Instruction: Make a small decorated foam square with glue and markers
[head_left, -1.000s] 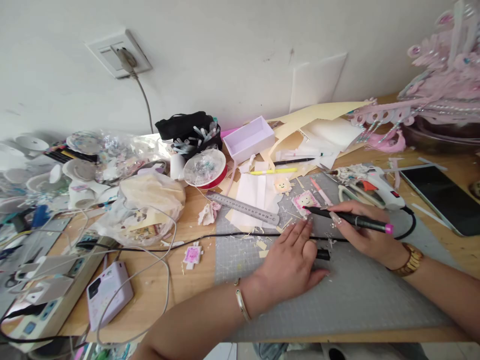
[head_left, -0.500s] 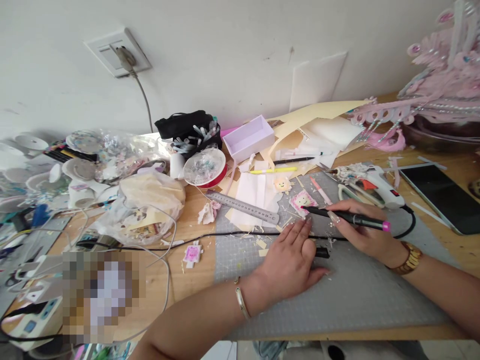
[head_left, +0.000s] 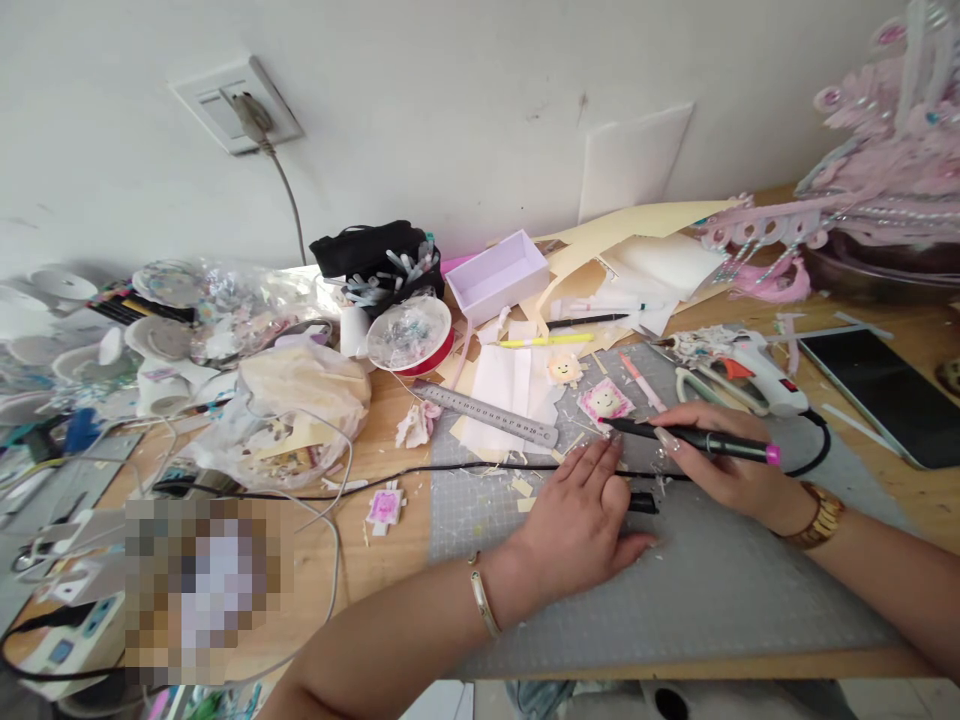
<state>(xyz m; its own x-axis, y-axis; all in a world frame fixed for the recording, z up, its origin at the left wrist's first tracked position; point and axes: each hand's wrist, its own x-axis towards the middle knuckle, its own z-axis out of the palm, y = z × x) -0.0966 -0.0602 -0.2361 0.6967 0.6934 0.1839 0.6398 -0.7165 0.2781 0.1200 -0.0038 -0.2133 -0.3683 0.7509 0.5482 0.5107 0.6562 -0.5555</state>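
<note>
My right hand (head_left: 705,455) is closed around a black marker (head_left: 697,437) with a magenta end. Its tip touches the lower left edge of a small square craft piece (head_left: 605,402), which has a smiling face and a pink border. My left hand (head_left: 581,520) rests on the grey cutting mat (head_left: 697,590), fingertips just below that piece. Its index finger is bent, its thumb stretched out to the side. A black marker cap (head_left: 645,503) sticks out from under the bent finger. A second smiling piece (head_left: 564,369), pale orange, lies behind to the left.
A steel ruler (head_left: 487,412) and a yellow pen (head_left: 547,341) lie left and behind. To the right are a glue gun (head_left: 769,370) and a phone (head_left: 889,390). A black cable (head_left: 465,466) crosses the mat. A lilac box (head_left: 499,275) stands behind; bags and clutter fill the left.
The marker tip has moved slightly down and left, from the face's lower area to the pink border. The piece has turned a little. My left hand has hardly moved.
</note>
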